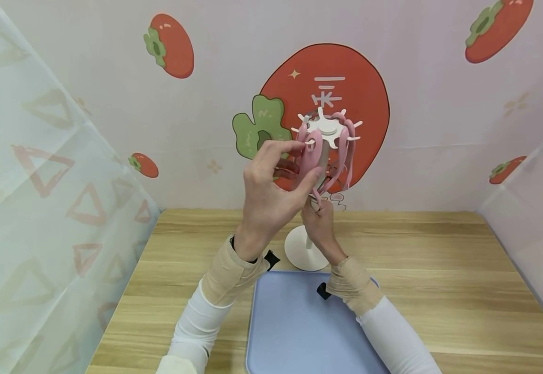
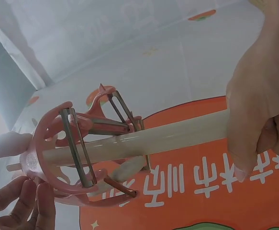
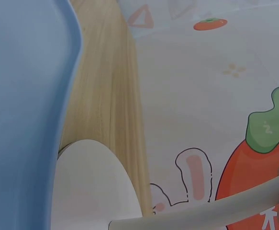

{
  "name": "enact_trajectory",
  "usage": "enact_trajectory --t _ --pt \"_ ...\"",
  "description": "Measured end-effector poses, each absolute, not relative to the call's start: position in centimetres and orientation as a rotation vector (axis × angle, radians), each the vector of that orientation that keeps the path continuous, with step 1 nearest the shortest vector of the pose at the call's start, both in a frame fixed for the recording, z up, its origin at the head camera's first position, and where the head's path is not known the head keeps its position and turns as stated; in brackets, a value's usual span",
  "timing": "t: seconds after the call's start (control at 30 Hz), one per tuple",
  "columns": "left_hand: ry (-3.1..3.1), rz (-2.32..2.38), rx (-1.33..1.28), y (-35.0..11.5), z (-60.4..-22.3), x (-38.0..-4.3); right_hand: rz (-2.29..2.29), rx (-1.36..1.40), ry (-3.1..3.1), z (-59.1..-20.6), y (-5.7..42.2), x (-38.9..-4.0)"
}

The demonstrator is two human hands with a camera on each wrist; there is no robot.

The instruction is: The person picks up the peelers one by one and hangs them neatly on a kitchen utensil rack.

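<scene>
A white rotating-style stand with a hooked top (image 1: 328, 126) holds several pink Y-shaped peelers (image 1: 343, 148) around its pole. My left hand (image 1: 269, 195) pinches one pink peeler (image 1: 312, 150) near the hooks, between thumb and fingers. In the left wrist view that peeler (image 2: 39, 167) shows its curved pink frame and metal blade, beside the white pole (image 2: 187, 134). Lower down, my right hand (image 1: 319, 224) grips the pole, its fingers curled round it. The stand's round white base (image 1: 301, 252) shows in the head view, and the right wrist view shows this base (image 3: 95, 187) too.
A blue tray (image 1: 309, 327) lies in front of the stand, under my forearms. The wooden table (image 1: 439, 275) reaches back to a patterned curtain (image 1: 206, 114) printed with persimmons, with more curtain at both sides.
</scene>
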State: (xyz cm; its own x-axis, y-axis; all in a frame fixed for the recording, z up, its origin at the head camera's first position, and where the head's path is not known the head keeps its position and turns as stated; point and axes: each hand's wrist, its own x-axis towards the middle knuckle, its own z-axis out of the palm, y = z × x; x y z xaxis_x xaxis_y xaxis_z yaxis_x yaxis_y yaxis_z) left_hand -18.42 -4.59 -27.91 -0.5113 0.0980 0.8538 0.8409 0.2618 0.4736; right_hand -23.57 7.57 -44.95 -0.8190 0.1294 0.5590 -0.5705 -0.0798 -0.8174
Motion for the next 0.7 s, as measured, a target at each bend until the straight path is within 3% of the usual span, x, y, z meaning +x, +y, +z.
enact_trajectory --t 0.7 --pt "-1.789 -1.268 -0.852 -5.34 -28.32 -18.00 1.852 0.426 -1.830 -44.69 7.97 -23.90"
